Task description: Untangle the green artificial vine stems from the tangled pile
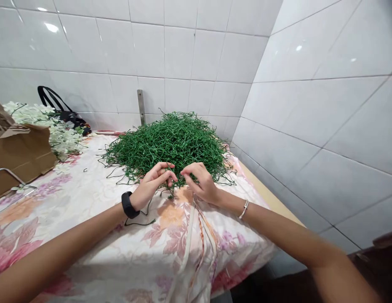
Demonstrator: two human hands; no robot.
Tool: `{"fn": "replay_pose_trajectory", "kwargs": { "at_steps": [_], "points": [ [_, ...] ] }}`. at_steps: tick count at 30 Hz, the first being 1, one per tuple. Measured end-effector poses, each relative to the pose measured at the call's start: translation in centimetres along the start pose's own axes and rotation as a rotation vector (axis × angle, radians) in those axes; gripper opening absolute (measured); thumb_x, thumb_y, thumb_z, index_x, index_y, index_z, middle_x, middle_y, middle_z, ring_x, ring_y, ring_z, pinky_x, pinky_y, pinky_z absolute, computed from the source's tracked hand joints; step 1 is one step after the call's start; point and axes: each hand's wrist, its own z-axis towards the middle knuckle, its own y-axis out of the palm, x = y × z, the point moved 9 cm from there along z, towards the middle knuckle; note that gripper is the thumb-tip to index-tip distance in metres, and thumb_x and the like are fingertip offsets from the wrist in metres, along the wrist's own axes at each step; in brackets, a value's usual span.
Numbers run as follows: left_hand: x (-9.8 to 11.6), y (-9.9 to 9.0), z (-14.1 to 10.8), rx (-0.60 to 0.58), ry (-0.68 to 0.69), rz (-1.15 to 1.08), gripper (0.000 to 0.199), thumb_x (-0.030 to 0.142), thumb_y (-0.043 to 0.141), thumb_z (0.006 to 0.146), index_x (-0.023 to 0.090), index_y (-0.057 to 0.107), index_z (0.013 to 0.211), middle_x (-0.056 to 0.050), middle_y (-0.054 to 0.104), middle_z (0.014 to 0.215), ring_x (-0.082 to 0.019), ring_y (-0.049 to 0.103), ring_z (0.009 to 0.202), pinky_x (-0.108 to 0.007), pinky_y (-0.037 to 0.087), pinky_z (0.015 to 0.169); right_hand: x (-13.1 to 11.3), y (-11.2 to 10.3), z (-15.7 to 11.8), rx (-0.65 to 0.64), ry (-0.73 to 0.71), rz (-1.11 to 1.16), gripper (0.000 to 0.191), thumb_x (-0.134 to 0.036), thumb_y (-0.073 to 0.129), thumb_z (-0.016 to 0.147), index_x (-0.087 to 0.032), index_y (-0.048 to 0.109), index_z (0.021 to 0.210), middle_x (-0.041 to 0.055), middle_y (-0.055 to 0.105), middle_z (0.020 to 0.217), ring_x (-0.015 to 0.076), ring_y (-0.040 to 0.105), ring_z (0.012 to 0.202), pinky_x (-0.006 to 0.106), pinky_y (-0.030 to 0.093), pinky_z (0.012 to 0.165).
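A big tangled heap of thin green artificial flower stems [173, 141] lies on the cloth in front of me. At its near edge, my left hand [155, 179] has its fingers curled round a green stem, with knobby stem ends [170, 193] hanging just below. Beside it, to the right, my right hand [202, 181] pinches thumb and forefinger together against the heap. What lies between those right fingertips is too small to make out. A loose dark green stem [142, 223] trails on the cloth below my left wrist.
The table wears a floral cloth [97, 235] with strips of fabric hanging at the front. To the left are a cardboard box [25, 153], white artificial flowers [61, 136], a wire stand [17, 181] and a dark bag [72, 120]. Tiled walls [180, 46] close the back and right.
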Motion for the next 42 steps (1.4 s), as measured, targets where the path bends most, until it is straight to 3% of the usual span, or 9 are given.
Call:
{"fn": "replay_pose_trajectory", "kwargs": {
  "at_steps": [4, 9, 13, 17, 24, 29, 34, 39, 42],
  "points": [
    [0.0, 0.9, -0.5, -0.05, 0.002, -0.005, 0.028, 0.025, 0.043, 0.086, 0.014, 0.041, 0.112, -0.007, 0.055, 0.091, -0.01, 0.05, 0.07, -0.025, 0.042, 0.069, -1.2, 0.7, -0.6, -0.06, -0.071, 0.025, 0.01, -0.015, 0.044, 0.081, -0.015, 0.051, 0.088, 0.0047, 0.06, 0.081, 0.0142, 0.053, 0.078, 0.031, 0.036, 0.073],
    [-0.4, 1.3, -0.8, -0.072, -0.005, -0.026, 0.036, 0.023, 0.043, 0.085, 0.017, 0.037, 0.121, -0.009, 0.056, 0.101, -0.013, 0.054, 0.077, -0.029, 0.044, 0.074, -1.3, -0.7, -0.6, 0.049, -0.048, 0.063, 0.011, -0.013, 0.046, 0.079, -0.016, 0.05, 0.089, 0.004, 0.06, 0.082, 0.0138, 0.054, 0.077, 0.03, 0.039, 0.071],
    [-0.1, 1.1, -0.8, -0.036, 0.054, -0.025, 0.04, 0.019, 0.043, 0.085, 0.02, 0.033, 0.124, -0.01, 0.049, 0.115, -0.015, 0.053, 0.093, -0.03, 0.044, 0.082, -1.9, -1.8, -0.7, 0.12, -0.074, 0.052, 0.013, -0.013, 0.052, 0.075, -0.017, 0.051, 0.088, 0.005, 0.057, 0.082, 0.0151, 0.052, 0.079, 0.031, 0.041, 0.071],
    [0.7, 0.7, -0.9, 0.017, 0.127, 0.016, 0.048, 0.014, 0.048, 0.082, 0.022, 0.03, 0.125, -0.009, 0.042, 0.123, -0.016, 0.05, 0.103, -0.031, 0.042, 0.089, -2.3, -1.3, -0.6, 0.069, -0.056, 0.034, 0.014, -0.017, 0.054, 0.075, -0.017, 0.051, 0.089, 0.0055, 0.057, 0.085, 0.0159, 0.052, 0.082, 0.033, 0.04, 0.073],
    [1.6, -0.1, -1.2, 0.081, 0.17, 0.058, 0.052, 0.011, 0.053, 0.078, 0.021, 0.031, 0.124, -0.009, 0.044, 0.12, -0.014, 0.053, 0.098, -0.027, 0.046, 0.084, -1.2, 0.2, -0.4, -0.103, 0.087, 0.142, 0.015, -0.031, 0.05, 0.08, -0.017, 0.053, 0.077, 0.0016, 0.06, 0.075, 0.0129, 0.053, 0.074, 0.03, 0.035, 0.071],
    [1.7, -0.7, -1.4, 0.143, 0.198, 0.083, 0.048, 0.012, 0.058, 0.075, 0.018, 0.038, 0.118, -0.006, 0.051, 0.103, -0.009, 0.053, 0.08, -0.024, 0.047, 0.078, -1.4, -0.1, -0.5, -0.059, 0.095, 0.198, 0.018, -0.032, 0.057, 0.075, -0.016, 0.052, 0.081, 0.0021, 0.059, 0.078, 0.0122, 0.054, 0.074, 0.029, 0.036, 0.07],
    [2.0, -0.7, -1.6, 0.148, 0.229, 0.163, 0.051, 0.012, 0.061, 0.072, 0.018, 0.039, 0.117, -0.005, 0.052, 0.097, -0.01, 0.052, 0.085, -0.022, 0.046, 0.077, -1.8, -0.1, -0.5, -0.009, 0.046, 0.166, 0.013, -0.018, 0.058, 0.074, -0.016, 0.054, 0.086, 0.0028, 0.059, 0.081, 0.0127, 0.054, 0.078, 0.03, 0.039, 0.071],
    [2.1, 0.1, -1.8, 0.081, 0.245, 0.253, 0.051, 0.014, 0.062, 0.071, 0.019, 0.039, 0.117, -0.004, 0.051, 0.096, -0.009, 0.052, 0.078, -0.023, 0.048, 0.075, -2.0, -0.2, -0.6, -0.003, 0.006, 0.169, 0.016, -0.013, 0.054, 0.077, -0.019, 0.058, 0.092, 0.004, 0.058, 0.084, 0.0133, 0.053, 0.079, 0.031, 0.042, 0.07],
    [1.8, 0.5, -1.9, 0.053, 0.235, 0.278, 0.049, 0.015, 0.061, 0.073, 0.018, 0.039, 0.117, -0.006, 0.051, 0.103, -0.013, 0.053, 0.09, -0.026, 0.048, 0.081, -2.1, 0.2, -0.6, -0.043, 0.02, 0.234, 0.014, -0.014, 0.051, 0.079, -0.017, 0.057, 0.091, 0.0054, 0.058, 0.085, 0.0137, 0.054, 0.081, 0.031, 0.044, 0.072]
  ]
}}
